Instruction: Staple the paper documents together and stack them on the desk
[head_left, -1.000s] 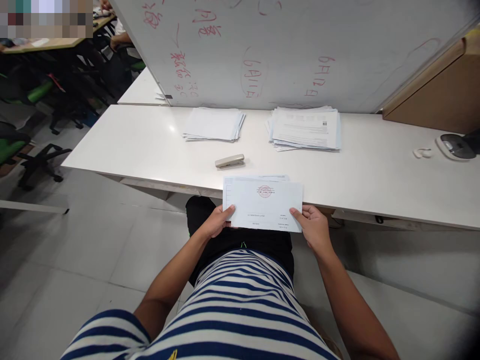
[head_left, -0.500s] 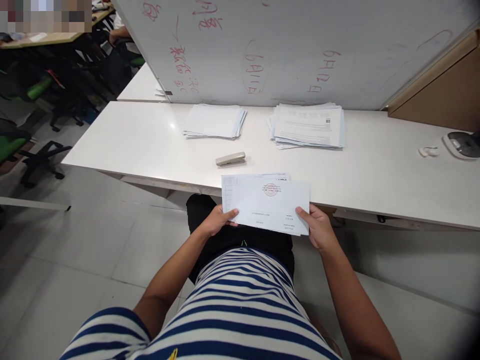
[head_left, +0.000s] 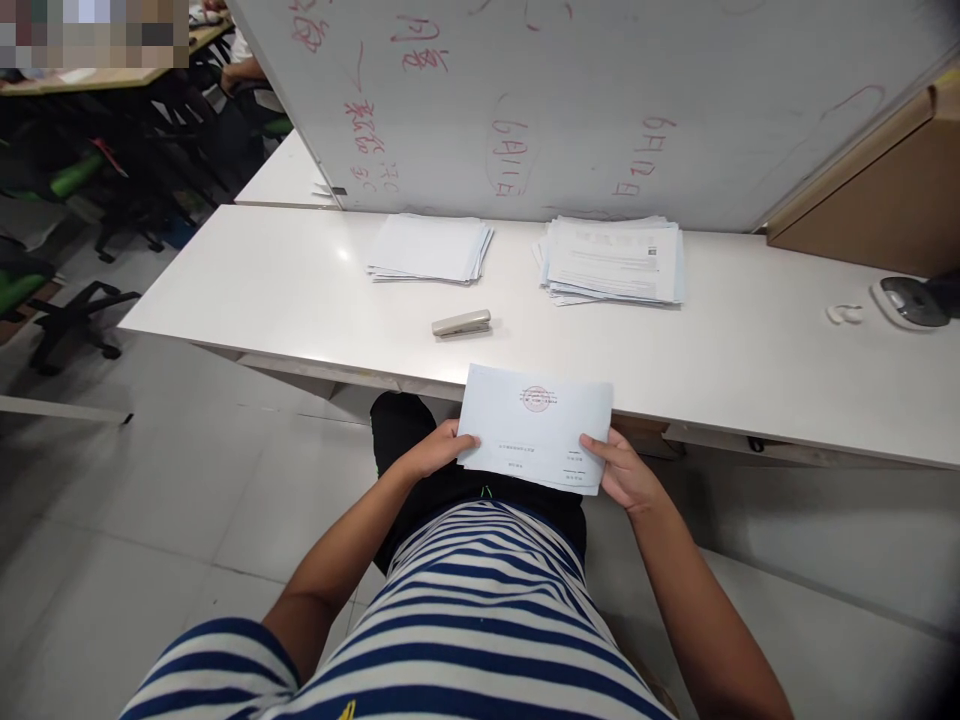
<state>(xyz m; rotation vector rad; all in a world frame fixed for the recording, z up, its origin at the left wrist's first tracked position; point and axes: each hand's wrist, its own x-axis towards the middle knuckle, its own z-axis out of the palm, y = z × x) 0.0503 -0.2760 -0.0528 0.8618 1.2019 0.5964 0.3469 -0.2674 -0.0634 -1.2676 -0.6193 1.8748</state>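
Observation:
Several sheets of paper (head_left: 534, 425) are held together above my lap, in front of the desk's near edge. The top sheet bears a round red stamp and small printed lines. My left hand (head_left: 441, 447) grips the left edge, thumb on top. On the right edge my right hand (head_left: 621, 470) is closed the same way, its fingers partly hidden beneath. Beyond the papers a grey stapler (head_left: 461, 323) lies on the desk, touched by neither hand. Farther back are a left paper stack (head_left: 429, 246) and a thicker right paper stack (head_left: 611, 260) with print on top.
The white desk (head_left: 285, 290) runs across the view, backed by a whiteboard (head_left: 570, 110) with red writing. At the right sit a small white object (head_left: 844, 314), a dark-topped white device (head_left: 911, 303) and a brown panel (head_left: 870, 190). Office chairs (head_left: 67, 310) stand at the left.
The sheets, spread apart half a second ago, are now lined up in a neater pile. Both hands have drawn slightly closer together, and the papers sit a little lower in view.

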